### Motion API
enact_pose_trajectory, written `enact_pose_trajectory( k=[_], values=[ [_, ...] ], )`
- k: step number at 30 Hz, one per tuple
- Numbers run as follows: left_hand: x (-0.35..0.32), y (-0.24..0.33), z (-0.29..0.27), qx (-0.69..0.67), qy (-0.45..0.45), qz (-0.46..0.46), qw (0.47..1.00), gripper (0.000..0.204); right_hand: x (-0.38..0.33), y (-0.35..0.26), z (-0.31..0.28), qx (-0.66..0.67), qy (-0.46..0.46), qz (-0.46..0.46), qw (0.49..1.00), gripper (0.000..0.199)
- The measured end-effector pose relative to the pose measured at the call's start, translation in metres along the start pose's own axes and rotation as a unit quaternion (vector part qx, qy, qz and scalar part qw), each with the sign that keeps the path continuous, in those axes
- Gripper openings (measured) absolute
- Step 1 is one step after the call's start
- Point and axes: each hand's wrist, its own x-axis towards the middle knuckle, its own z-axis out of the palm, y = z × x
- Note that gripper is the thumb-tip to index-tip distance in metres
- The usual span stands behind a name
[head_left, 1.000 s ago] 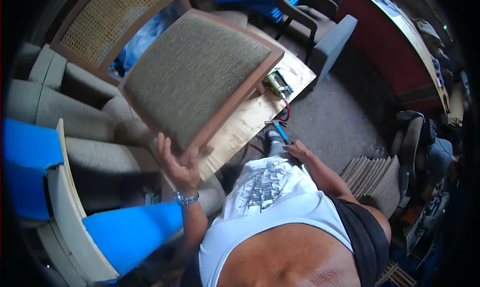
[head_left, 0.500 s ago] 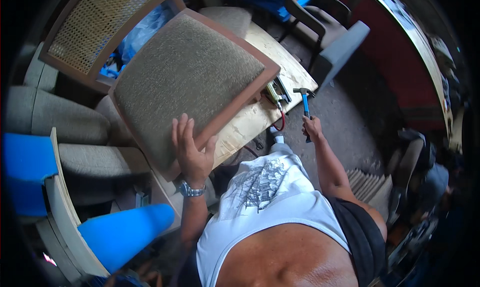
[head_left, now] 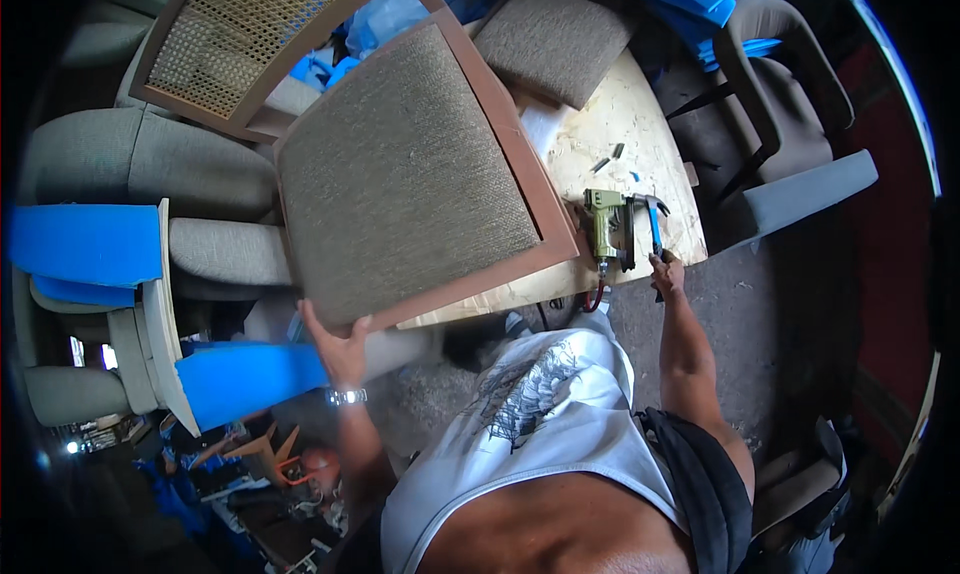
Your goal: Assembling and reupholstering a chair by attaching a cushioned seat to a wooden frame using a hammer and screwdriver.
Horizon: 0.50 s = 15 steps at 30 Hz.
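A wooden chair with a grey-brown woven seat [head_left: 410,174] and a cane back panel [head_left: 245,44] lies across a light wooden tabletop [head_left: 640,99]. At the seat's near left corner, my left hand [head_left: 338,352] grips the frame, thumb on the near edge and a finger along the side; its other fingertips are partly hidden. Wrapped around a blue-and-black handle, my right hand [head_left: 668,272] holds a claw hammer [head_left: 656,224]. The hammer's head is over the tabletop's right part, close beside a green air staple gun [head_left: 603,224] with a red hose [head_left: 596,297].
Behind the chair sits a loose grey cushion [head_left: 555,44]. Upholstered pieces [head_left: 80,159] and blue-covered panels [head_left: 250,379] crowd the left side. A dark armchair [head_left: 780,94] and a grey padded piece [head_left: 810,194] stand at the right. Tools and scraps [head_left: 265,464] lie lower left.
My left hand has slid from the seat's near edge to its left corner. My right hand has brought the hammer up to the tabletop beside the staple gun. The view has shifted.
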Motion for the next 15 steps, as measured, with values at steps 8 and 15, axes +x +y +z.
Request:
enact_pose_trajectory(
  k=[8,15],
  values=[
    [0.006,-0.013,0.006,-0.023,-0.006,-0.096,0.995,0.095,-0.012,-0.088,0.013,-0.07,0.169,-0.241,0.953,0.044],
    [0.001,-0.056,-0.01,-0.054,0.129,0.014,0.99,0.098,-0.222,-0.321,-0.003,0.006,-0.093,-0.578,0.811,0.074]
  ],
)
